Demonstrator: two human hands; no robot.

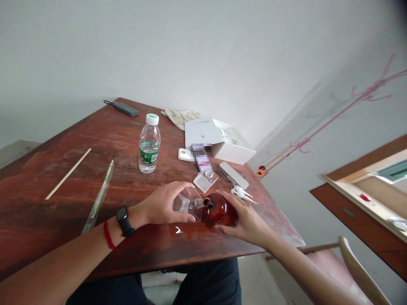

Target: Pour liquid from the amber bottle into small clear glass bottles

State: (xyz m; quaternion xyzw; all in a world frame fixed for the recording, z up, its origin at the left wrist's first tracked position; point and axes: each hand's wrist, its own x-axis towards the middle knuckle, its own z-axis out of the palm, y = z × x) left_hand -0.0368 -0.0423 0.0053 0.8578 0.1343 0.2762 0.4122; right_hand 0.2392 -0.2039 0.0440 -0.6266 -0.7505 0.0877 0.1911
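Note:
My left hand (pixel 167 203) is wrapped round a clear, square-sided bottle (pixel 184 202), which is tilted with its neck toward the right. In my right hand (pixel 248 220) is a reddish-brown bottle (pixel 218 209) with a dark mouth. The necks of the two bottles meet or nearly touch; I cannot tell which. Small drops of liquid (pixel 178 230) lie on the wood just in front of them. A white spray trigger head (pixel 241 192) rests beyond my right fingers.
On the wooden table (pixel 127 140) stand a water bottle (pixel 149 144) and an open white box (pixel 233 144). Chopsticks (pixel 68 173) lie on the left, one wrapped (pixel 98 197). A grey device (pixel 125 109) and cloth (pixel 181 117) are farther back. A chair (pixel 346 262) stands right.

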